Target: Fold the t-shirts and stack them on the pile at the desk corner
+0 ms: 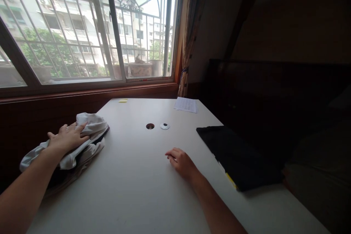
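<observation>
My left hand (67, 138) lies with fingers spread on a crumpled heap of clothes at the table's left edge. A white garment (94, 122) is on top of the heap, with dark and greyish-brown cloth (90, 157) under it. My right hand (179, 161) is over the middle of the white table (131, 197), its fingers curled together and nothing visible in them. To the right of that hand lies a flat, folded black garment (241, 157), with a small yellow patch (231, 181) along its near edge.
A round cable hole (150, 126) and its loose cover (164, 126) are in the tabletop's middle. Papers (186, 105) and a yellow note (123, 101) lie at the far edge. Behind stand a barred window (82, 36) and a tied curtain (189, 36).
</observation>
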The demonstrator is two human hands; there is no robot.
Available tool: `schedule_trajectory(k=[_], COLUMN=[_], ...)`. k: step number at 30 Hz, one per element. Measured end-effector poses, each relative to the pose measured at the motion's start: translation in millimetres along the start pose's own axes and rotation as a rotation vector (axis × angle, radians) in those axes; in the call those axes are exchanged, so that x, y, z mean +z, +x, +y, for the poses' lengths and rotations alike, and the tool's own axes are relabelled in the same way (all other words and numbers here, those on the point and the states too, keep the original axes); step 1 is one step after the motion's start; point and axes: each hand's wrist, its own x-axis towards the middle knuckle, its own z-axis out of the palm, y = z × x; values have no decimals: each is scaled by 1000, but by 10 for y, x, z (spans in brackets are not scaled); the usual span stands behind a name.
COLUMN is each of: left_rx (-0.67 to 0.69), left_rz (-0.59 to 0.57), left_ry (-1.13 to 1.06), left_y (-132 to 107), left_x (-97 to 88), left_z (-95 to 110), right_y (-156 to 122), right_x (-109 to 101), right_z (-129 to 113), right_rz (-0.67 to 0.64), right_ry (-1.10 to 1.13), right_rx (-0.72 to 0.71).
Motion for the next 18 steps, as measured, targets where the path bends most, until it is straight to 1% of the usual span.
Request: schedule_trajectory(k=[1, 3, 5, 6, 7, 10, 12, 13, 15, 17, 18], left_rx=[26, 105, 228, 298, 376, 601, 686, 714, 736, 741, 743], left_rz=[52, 202, 363, 420, 452, 453, 419, 389, 327, 278, 259], left_ry=[18, 46, 45, 25, -9, -154, -252, -294, -357, -403, -421], left_y=[-49, -175, -328, -409, -492, -728, -866, -925, -1017, -1072, -1087], left_x=[-26, -78, -100, -91, -67, 87, 234, 312, 465, 600, 657], left_z=[43, 165, 340, 445, 559, 930, 1177, 1292, 1491, 1631, 1676], right_y=[2, 8, 7, -3, -21, -153, -299, -382, -548, -689, -744], right_x=[-46, -173, -350, -457, -575, -975, -1246, -1370, -1575, -1704, -1739], right_z=[5, 35, 107, 164, 236, 534, 773, 893, 1111, 1273, 1329], right_rz=[38, 124, 213, 252, 286, 342, 340, 300, 179, 107, 76], right_ry=[-10, -42, -100, -140, -188, -389, -579, -677, -851, -903, -912], right_rx=[10, 29, 53, 72, 96, 195, 280, 343, 503, 578, 591])
